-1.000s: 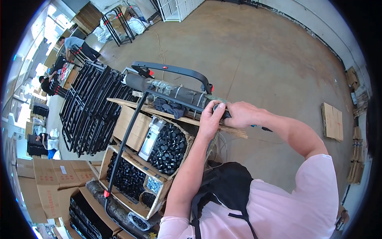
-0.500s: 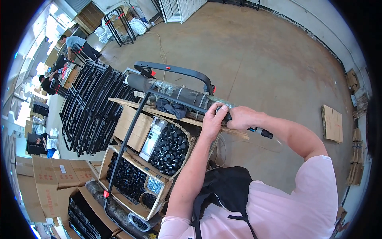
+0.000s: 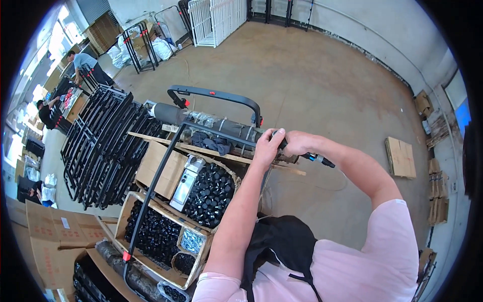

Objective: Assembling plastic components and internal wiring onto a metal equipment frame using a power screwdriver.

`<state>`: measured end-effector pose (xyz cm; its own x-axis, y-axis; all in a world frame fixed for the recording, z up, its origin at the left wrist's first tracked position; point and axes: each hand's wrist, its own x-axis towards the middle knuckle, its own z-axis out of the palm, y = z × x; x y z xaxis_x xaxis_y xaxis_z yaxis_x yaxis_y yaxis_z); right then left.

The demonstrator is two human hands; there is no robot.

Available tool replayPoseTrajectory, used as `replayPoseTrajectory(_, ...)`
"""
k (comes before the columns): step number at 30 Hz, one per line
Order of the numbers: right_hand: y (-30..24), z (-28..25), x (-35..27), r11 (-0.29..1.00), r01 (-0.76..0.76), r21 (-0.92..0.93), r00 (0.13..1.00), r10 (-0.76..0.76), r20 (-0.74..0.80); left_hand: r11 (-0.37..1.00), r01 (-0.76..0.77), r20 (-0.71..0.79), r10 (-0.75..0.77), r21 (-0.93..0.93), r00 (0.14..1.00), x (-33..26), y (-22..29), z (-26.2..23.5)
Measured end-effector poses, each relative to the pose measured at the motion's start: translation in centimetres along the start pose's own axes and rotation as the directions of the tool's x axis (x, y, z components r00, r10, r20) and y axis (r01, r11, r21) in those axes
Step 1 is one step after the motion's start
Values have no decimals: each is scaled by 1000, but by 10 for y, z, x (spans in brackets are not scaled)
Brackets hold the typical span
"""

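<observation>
My left hand (image 3: 267,146) is closed around the end of a bent black tube frame (image 3: 160,173), thumb on top. Close beside it, my right hand (image 3: 298,143) is wrapped around a slim black tool with a blue band (image 3: 320,160), perhaps a power screwdriver. The tool's back end sticks out below the right hand; its front end is hidden between my hands. Under the frame's upper bar lies a thick, grey-wrapped roller (image 3: 201,120) with clear film and ties. A second black tube handle with red parts (image 3: 216,93) arches behind it.
Open boxes of black plastic caps (image 3: 209,194) and small black parts (image 3: 153,231) stand on the left, beside a bag of silvery screws (image 3: 192,240). Black frames (image 3: 98,146) are stacked beyond. Two people (image 3: 88,68) work far left. Flat cardboard (image 3: 401,157) lies on the floor at right.
The view has tilted up and turned right, so the surroundings sit further left. Both hands stay together at the tube's end, and the tool still points down to the right.
</observation>
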<state>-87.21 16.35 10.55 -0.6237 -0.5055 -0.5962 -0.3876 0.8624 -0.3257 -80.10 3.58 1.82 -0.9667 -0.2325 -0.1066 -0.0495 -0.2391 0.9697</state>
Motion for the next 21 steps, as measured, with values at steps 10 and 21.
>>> replayPoseTrajectory(10,-43,-25,-15,996,76,36,996,-74,-55,966,-87,-31,82,-243,996,10,12,-16)
replayPoseTrajectory(21,-222,-73,123,964,266,-29,964,-265,34,972,-180,-318,125,-148,940,85,96,-213)
